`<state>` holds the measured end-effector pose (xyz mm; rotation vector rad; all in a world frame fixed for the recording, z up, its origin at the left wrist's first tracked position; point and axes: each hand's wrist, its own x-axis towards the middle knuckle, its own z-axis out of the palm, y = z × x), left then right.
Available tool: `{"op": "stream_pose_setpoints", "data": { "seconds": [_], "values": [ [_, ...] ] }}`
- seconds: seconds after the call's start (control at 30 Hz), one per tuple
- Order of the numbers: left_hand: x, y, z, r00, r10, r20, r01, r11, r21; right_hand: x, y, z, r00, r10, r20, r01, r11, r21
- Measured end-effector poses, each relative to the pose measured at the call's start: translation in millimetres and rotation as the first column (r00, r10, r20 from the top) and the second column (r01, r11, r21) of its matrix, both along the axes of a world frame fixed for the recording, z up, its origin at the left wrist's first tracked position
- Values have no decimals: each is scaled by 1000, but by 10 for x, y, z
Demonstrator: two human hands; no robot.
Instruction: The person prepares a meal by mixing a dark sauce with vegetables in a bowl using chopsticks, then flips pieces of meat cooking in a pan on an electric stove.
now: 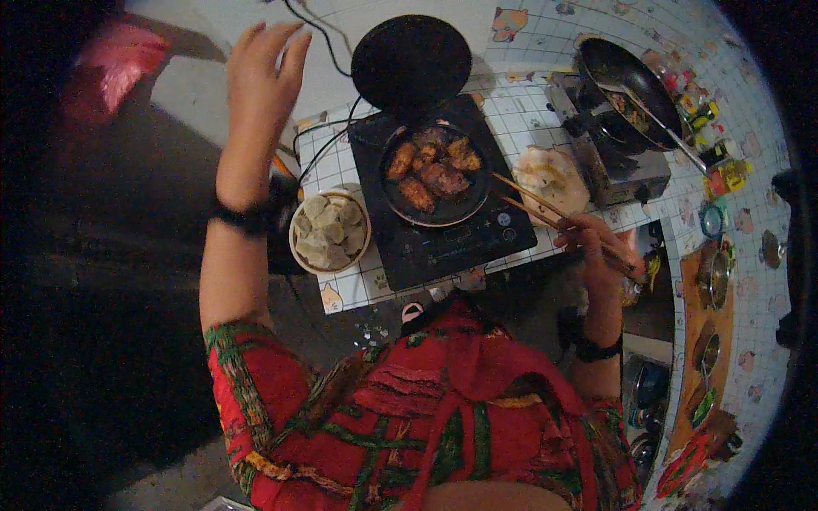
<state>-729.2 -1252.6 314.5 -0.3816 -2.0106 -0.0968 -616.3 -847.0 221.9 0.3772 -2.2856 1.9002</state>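
My right hand [594,246] holds a pair of wooden chopsticks [530,201], their tips at the right rim of a round black pan [429,216]. Several browned pieces of food [441,175] lie in the pan, which sits on a black electric cooker [399,265] with a control panel at its front. Behind the pan stands a round black disc [412,64], seemingly a raised lid. My left hand [268,61] is lifted at the upper left, fingers slightly curled and apart, nothing in it. Below it, a bowl [294,246] holds pale greenish slices [329,227].
A pale, brown-marked dish [551,182] lies right of the cooker. Beyond it, a gas stove [629,172] carries a dark wok [601,57] with food and a metal spatula [661,124]. Condiment bottles [709,134] line the right. Black cords [326,150] run at the back left.
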Motion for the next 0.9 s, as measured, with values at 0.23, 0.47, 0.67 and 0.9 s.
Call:
{"op": "stream_pose_setpoints", "data": {
  "seconds": [0.23, 0.47, 0.67, 0.9],
  "values": [
    [1936, 310, -1274, 793, -184, 581, -113, 892, 437, -284, -67, -525, 965, 27, 260, 91, 898, -431],
    [2764, 686, -2347, 522, -409, 748, -565, 492, 663, -399, -255, -907, 941, 46, 335, 105, 902, -419],
    [2729, 840, -2426, 564, -431, 705, -524, 472, 708, -382, -374, -1003, 962, 52, 269, 65, 910, -408],
    [2644, 933, -2424, 560, -458, 690, -527, 446, 724, -176, -305, -758, 809, 347, -474, -111, 883, 456]
  ]
}}
